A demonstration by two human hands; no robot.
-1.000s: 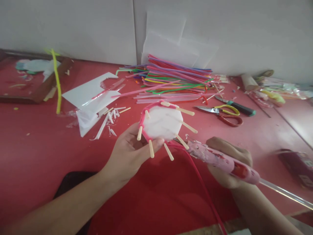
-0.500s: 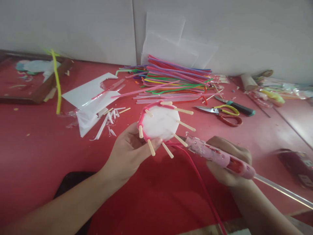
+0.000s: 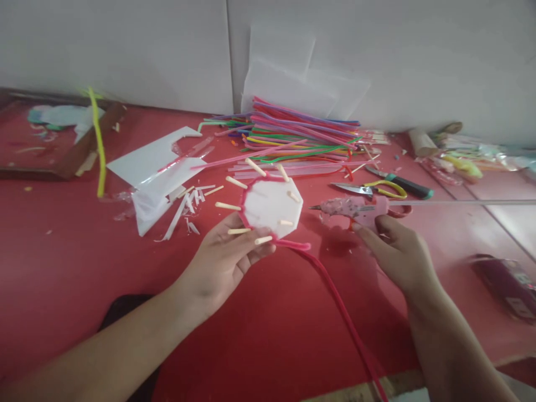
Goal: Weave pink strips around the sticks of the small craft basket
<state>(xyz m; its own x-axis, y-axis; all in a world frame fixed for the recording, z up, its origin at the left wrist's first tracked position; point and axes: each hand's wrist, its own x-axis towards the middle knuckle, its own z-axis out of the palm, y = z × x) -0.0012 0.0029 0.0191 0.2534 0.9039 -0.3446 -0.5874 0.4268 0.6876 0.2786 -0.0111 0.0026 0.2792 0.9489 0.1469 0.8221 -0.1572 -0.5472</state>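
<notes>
My left hand (image 3: 234, 248) grips a white many-sided disc (image 3: 272, 206) by its lower left edge, thumb on the near side. Several short wooden sticks (image 3: 228, 206) stand out from around its rim. A pink-red pipe cleaner (image 3: 330, 282) runs along the left part of the edge, and its loose length trails down toward the table's front. In my right hand (image 3: 397, 245) is a pink hot glue gun (image 3: 355, 209), its dark nozzle pointing left at the disc's right edge, a small gap apart. A clear glue stick (image 3: 464, 202) sticks out of its back.
Behind the disc lies a pile of coloured pipe cleaners (image 3: 301, 125). Scissors (image 3: 368, 188) and a dark-handled tool (image 3: 408, 184) are to its right. White sheet scraps (image 3: 154, 162) lie left, a wooden frame (image 3: 62, 167) far left, a dark red box (image 3: 505, 285) at right.
The disc has turned and tilted in my left hand, so the sticks now point left and up. My right hand has swung the glue gun level, bringing its nozzle into view beside the disc.
</notes>
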